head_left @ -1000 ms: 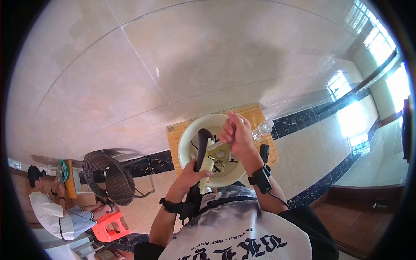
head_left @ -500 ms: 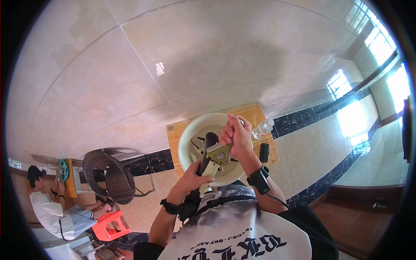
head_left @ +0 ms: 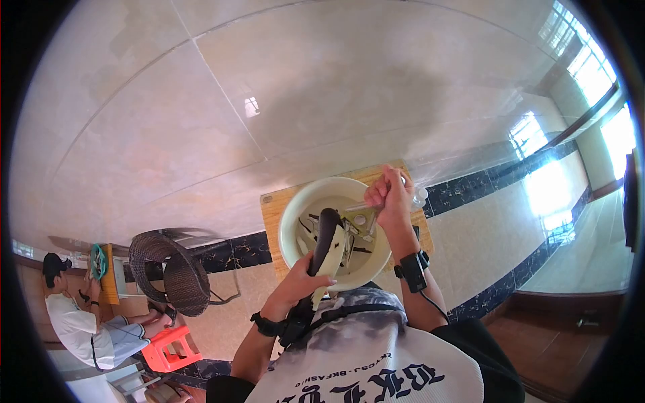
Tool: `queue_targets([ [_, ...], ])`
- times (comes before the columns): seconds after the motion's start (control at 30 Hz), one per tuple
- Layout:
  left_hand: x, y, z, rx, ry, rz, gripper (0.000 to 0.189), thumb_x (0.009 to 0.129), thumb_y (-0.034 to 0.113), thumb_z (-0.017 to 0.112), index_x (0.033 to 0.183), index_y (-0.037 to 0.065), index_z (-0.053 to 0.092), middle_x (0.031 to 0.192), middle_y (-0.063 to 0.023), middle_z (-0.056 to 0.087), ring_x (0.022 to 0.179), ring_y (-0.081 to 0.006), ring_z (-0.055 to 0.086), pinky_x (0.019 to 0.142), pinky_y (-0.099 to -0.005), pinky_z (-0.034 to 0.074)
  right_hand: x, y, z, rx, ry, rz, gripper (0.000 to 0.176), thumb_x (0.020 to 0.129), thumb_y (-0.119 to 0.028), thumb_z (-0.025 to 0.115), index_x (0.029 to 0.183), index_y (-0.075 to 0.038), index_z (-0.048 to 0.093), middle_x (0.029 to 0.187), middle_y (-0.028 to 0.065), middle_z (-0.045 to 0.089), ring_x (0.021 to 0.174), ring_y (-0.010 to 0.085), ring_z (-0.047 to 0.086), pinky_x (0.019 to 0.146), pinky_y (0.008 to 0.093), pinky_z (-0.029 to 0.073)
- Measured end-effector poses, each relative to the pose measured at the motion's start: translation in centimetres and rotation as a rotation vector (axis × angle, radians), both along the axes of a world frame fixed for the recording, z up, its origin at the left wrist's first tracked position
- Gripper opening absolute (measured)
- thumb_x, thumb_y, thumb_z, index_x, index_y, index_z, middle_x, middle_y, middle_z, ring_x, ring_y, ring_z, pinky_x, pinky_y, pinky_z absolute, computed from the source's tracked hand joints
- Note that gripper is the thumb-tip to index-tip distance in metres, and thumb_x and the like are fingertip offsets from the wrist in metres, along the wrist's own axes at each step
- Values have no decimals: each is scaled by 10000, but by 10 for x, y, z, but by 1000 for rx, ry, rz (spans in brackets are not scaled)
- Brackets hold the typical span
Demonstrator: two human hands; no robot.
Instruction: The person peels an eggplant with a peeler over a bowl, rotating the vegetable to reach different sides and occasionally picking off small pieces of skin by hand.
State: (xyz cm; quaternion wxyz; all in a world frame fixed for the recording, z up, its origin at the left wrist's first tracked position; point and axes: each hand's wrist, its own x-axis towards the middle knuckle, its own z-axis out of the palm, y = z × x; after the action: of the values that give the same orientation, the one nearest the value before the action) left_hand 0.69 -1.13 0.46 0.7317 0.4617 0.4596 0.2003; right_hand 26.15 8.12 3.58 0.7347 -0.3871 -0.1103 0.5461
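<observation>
My left hand point(head_left: 301, 281) is closed round the lower end of a long dark eggplant point(head_left: 327, 232), tilted over a white basin point(head_left: 287, 228). One side of the eggplant is peeled to pale flesh; the other keeps its dark skin. My right hand point(head_left: 392, 197) is closed on the handle of a peeler point(head_left: 360, 219) with a yellow-green head. The peeler head hangs over the basin, to the right of the eggplant and apart from it. Dark and pale strips of peel point(head_left: 361, 250) lie in the basin.
The basin stands on a wooden table point(head_left: 274, 201) by a tiled wall. A clear plastic bottle point(head_left: 420, 197) is partly hidden behind my right hand. To the left are a wicker chair point(head_left: 187, 282), a red stool point(head_left: 170, 349) and another person point(head_left: 79, 326) seated at a small table.
My right hand has moved right and slightly up, carrying the peeler off the eggplant. More pale flesh is visible now. My left hand keeps its hold with little movement.
</observation>
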Motion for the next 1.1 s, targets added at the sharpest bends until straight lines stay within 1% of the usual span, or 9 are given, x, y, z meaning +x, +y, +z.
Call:
queue_targets([
  [0.07, -2, 2, 4, -33, 47, 26, 819, 753, 108, 849, 1455, -57, 460, 1265, -122, 640, 1076, -189, 649, 940, -320, 542, 8, 2, -7, 26, -21, -49, 327, 982, -163, 640, 723, -99, 451, 551, 22, 400, 435, 167, 410, 418, 358, 380],
  [0.17, -5, 5, 7, -53, 50, 37, 818, 754, 113, 852, 1453, -54, 461, 1266, -129, 644, 1120, -191, 633, 990, -317, 509, 6, -5, 1, 20, 34, 25, 329, 987, -166, 628, 721, -101, 445, 550, 19, 388, 435, 166, 404, 419, 359, 372],
  [0.27, -2, 10, 13, -75, 129, 15, 814, 751, 115, 852, 1447, -55, 466, 1244, -129, 652, 1111, -195, 636, 980, -322, 514, -16, -17, 11, 1, 105, 186, 331, 990, -161, 620, 718, -104, 440, 550, 16, 377, 430, 163, 396, 419, 358, 368],
  [0.4, 1, 11, 11, -45, 74, -10, 805, 749, 112, 854, 1437, -61, 473, 1233, -129, 653, 1081, -187, 644, 949, -323, 532, -34, -19, 12, 22, 179, 268, 326, 988, -151, 619, 719, -103, 442, 552, 16, 374, 420, 157, 383, 404, 349, 363],
  [0.47, 1, 9, 3, 9, 28, -17, 796, 748, 102, 855, 1427, -71, 477, 1217, -128, 660, 1042, -173, 655, 906, -318, 556, -35, -19, 12, 20, 160, 257, 325, 989, -150, 618, 719, -104, 442, 551, 14, 371, 417, 155, 382, 399, 345, 361],
  [0.77, 1, 1, 9, 70, -5, 18, 837, 748, 74, 850, 1472, -56, 450, 1270, -120, 649, 1104, -174, 642, 971, -311, 531, -37, -20, 16, 23, 25, 198, 326, 1003, -144, 598, 721, -94, 441, 544, 13, 381, 416, 151, 391, 387, 351, 374],
  [0.9, -7, -5, 4, -13, 8, -34, 888, 751, 118, 867, 1495, -51, 413, 1313, -136, 619, 1152, -191, 624, 1008, -317, 504, -23, -12, 16, 46, -62, 114, 328, 1000, -142, 601, 719, -94, 440, 540, 14, 377, 414, 153, 389, 390, 347, 369],
  [0.97, -11, -9, -7, 1, -13, -50, 886, 750, 128, 867, 1494, -47, 418, 1312, -133, 619, 1155, -190, 619, 1022, -318, 492, -4, -4, 8, 62, -16, 100, 332, 997, -147, 612, 717, -97, 440, 539, 13, 377, 417, 155, 392, 394, 345, 366],
  [1.1, -2, -7, 6, 17, -13, -52, 853, 758, 148, 854, 1480, -39, 440, 1311, -130, 620, 1157, -185, 612, 1040, -324, 476, 3, -3, 7, 86, 24, 42, 351, 995, -162, 630, 709, -97, 437, 538, 17, 379, 421, 158, 396, 404, 343, 362],
])
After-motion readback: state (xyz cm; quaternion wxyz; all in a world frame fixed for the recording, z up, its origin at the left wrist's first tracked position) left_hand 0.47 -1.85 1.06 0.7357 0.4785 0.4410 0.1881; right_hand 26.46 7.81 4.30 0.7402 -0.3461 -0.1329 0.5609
